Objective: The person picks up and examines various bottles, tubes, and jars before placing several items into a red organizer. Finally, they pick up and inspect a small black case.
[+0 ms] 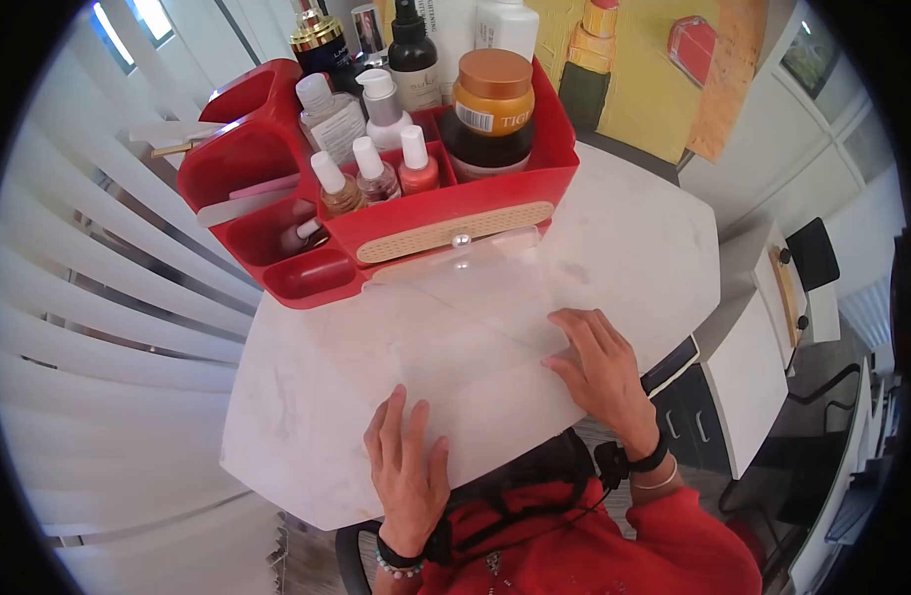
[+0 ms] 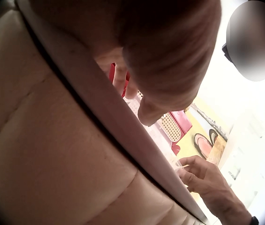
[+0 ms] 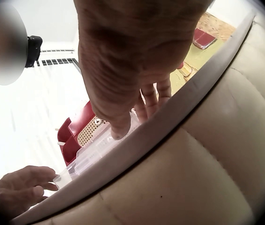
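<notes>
A see-through plastic tray (image 3: 92, 152) lies on the white tabletop (image 1: 297, 426); its outline is faint in the head view. My left hand (image 1: 406, 471) is at its near left, fingers extended and thumb apart. In the right wrist view, the left fingertips (image 3: 52, 180) are right at a tray corner. My right hand (image 1: 604, 377) is by the tray's right side, fingers slightly bent and thumb spread from them. Just beyond the tray stands a red organizer (image 1: 446, 210), with a tan perforated drawer front (image 1: 406, 241) and a pearl-like knob (image 1: 461, 241).
The organizer holds nail polish bottles (image 1: 378, 181), pump bottles and an orange-lidded jar (image 1: 493, 91). White vertical blinds (image 1: 109, 327) line the left side. A yellow painting (image 1: 634, 109) stands behind. A white cabinet with dark drawers (image 1: 708, 416) is at the right.
</notes>
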`<state>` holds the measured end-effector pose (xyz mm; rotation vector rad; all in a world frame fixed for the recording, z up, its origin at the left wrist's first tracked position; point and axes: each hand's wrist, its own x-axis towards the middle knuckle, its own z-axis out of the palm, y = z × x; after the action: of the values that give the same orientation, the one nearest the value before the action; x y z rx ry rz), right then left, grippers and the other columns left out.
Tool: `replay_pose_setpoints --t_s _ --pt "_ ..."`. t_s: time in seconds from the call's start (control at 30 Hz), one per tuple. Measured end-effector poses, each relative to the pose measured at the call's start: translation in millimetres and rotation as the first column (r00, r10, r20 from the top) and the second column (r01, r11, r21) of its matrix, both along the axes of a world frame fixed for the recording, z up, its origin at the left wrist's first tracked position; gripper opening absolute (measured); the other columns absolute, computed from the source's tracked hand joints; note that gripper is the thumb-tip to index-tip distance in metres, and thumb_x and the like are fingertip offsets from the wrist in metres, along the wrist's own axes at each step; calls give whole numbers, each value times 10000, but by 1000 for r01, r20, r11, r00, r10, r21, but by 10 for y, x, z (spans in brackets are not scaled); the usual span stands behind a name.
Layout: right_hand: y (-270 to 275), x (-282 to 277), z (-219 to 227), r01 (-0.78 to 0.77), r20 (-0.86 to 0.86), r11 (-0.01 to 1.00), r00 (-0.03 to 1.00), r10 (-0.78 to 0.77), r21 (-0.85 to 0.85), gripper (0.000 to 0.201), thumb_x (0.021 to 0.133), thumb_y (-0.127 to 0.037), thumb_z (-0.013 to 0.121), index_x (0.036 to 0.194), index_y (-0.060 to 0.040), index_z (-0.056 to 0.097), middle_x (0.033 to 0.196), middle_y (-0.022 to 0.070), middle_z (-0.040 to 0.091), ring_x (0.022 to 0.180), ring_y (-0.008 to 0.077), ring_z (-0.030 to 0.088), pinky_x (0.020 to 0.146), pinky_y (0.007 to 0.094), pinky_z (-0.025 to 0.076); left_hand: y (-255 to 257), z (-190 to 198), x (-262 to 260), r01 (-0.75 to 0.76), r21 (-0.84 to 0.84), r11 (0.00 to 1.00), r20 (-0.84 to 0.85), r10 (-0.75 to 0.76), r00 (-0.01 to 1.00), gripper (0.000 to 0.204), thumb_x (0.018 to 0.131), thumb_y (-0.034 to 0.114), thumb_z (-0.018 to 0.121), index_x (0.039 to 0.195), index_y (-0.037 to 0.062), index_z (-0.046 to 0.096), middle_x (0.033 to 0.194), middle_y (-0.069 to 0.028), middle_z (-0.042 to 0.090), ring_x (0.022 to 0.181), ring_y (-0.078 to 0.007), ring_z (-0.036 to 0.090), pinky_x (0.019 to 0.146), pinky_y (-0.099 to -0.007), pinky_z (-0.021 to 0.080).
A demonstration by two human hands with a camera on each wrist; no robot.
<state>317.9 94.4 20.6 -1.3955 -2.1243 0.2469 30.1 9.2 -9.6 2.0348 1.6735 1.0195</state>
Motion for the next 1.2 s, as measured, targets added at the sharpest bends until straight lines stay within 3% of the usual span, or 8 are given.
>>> replay_pose_setpoints --t_s 0.5,0.63,0.67,0.9,0.97,1.1,1.2 --pt "-155 -151 -259 139 -6 987 990 -139 81 540 910 -114 870 1401 -30 662 1330 189 709 1099 455 655 948 535 555 59 74 23 40 -77 996 -41 -43 998 807 952 8 816 1689 23 488 1818 -319 332 1583 -571 430 1241 -599 460" --pt "-148 -167 -196 159 -113 986 982 -154 40 559 910 -120 890 1408 -19 658 1339 184 711 1085 426 665 917 509 565 68 74 -7 26 -78 997 -17 -27 999 806 954 9 818 1688 25 485 1818 -318 330 1560 -566 451 1232 -595 470" --pt "-153 -166 -159 197 -184 980 963 -197 -22 563 911 -123 898 1408 -14 657 1340 182 711 1070 407 670 898 493 570 72 67 -11 25 -69 997 -18 -27 999 806 954 9 818 1688 25 485 1818 -318 330 1560 -566 451 1232 -595 470" --pt "155 -160 317 182 -219 983 960 -172 29 503 942 -65 870 1400 -14 668 1312 155 716 1025 305 689 842 398 575 75 57 -43 27 -61 998 33 -25 999 788 963 5 810 1683 21 489 1816 -313 337 1568 -553 447 1231 -585 478" --pt "357 -245 565 149 -330 984 938 -110 96 435 964 -31 837 1372 -16 687 1265 145 719 1006 283 696 823 367 567 72 67 -55 32 -44 999 31 -30 999 786 964 3 807 1683 22 490 1816 -312 338 1571 -550 446 1234 -585 476" --pt "878 -650 1047 102 -398 942 917 36 320 376 992 -2 797 1355 -38 704 1197 120 711 977 266 701 793 362 561 66 89 -46 39 -64 997 113 -31 993 787 955 -16 799 1679 16 491 1816 -308 342 1576 -544 446 1261 -590 449" --pt "1347 -931 1169 46 -356 945 932 76 323 359 976 8 783 1324 -45 708 1156 120 707 1016 291 732 795 388 589 62 77 -66 29 -63 998 123 -21 992 791 949 -28 794 1678 13 492 1815 -306 345 1574 -530 453 1268 -590 443"
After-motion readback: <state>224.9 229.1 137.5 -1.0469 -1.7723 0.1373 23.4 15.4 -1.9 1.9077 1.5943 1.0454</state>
